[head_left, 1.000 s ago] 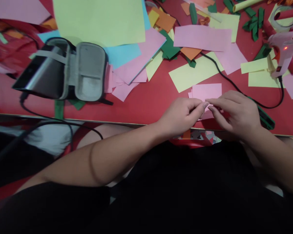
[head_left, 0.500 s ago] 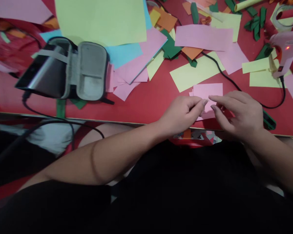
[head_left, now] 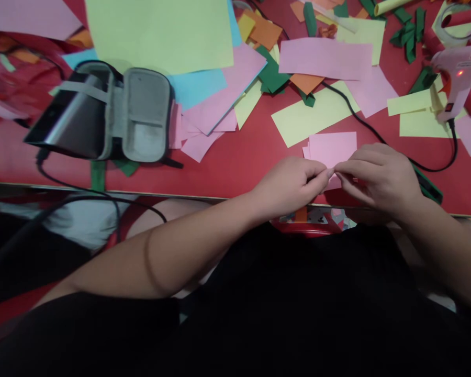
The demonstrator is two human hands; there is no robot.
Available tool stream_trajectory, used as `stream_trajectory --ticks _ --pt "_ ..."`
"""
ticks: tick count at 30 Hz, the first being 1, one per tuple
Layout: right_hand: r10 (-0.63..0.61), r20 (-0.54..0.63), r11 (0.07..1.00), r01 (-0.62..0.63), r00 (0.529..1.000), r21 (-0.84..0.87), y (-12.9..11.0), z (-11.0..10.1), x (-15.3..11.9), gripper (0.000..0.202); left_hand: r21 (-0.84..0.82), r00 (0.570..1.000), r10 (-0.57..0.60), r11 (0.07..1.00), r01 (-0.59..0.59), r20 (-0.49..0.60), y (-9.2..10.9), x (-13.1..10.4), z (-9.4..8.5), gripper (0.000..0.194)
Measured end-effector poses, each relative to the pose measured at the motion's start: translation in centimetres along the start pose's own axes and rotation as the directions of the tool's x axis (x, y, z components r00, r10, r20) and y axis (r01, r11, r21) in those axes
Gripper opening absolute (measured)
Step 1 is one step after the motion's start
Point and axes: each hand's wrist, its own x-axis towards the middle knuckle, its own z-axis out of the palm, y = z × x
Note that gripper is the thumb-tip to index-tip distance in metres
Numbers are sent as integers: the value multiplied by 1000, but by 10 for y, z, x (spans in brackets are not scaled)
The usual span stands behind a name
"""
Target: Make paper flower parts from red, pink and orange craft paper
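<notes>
My left hand [head_left: 292, 183] is closed in a pinch, with thumb and forefinger pressed together. My right hand [head_left: 382, 175] is closed likewise, its fingertips meeting those of the left. Whatever lies between the fingertips is too small or hidden to make out. Right behind and below the fingers is a small stack of pink paper pieces [head_left: 333, 145] on the red table [head_left: 235, 167], partly covered by my hands. A long dark green object [head_left: 428, 187] shows beside my right hand, its near end hidden by it.
A pink glue gun [head_left: 461, 78] with a lit red light stands at the right, its black cable [head_left: 349, 104] crossing the table. An open grey case [head_left: 147, 115] holds a power bank [head_left: 66, 123] at the left. Coloured paper sheets [head_left: 160, 36] and green folded pieces [head_left: 407, 39] lie behind.
My right hand has moved left and its spread thumb and forefinger have closed, now meeting the left fingertips. My left hand stays almost in place. The view has shifted slightly.
</notes>
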Motion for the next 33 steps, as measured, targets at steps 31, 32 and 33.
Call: stream_trajectory --ticks 31,32,33 --pt "487 41 544 -340 872 767 9 -9 1 52 -127 999 11 992 -5 39 -18 2 0 46" --pt "490 46 567 -359 870 741 9 -10 1 44 -124 999 6 992 -1 39 -18 2 0 46" --pt "497 44 588 -374 866 717 9 -11 1 36 -122 999 3 992 2 39 -18 2 0 46"
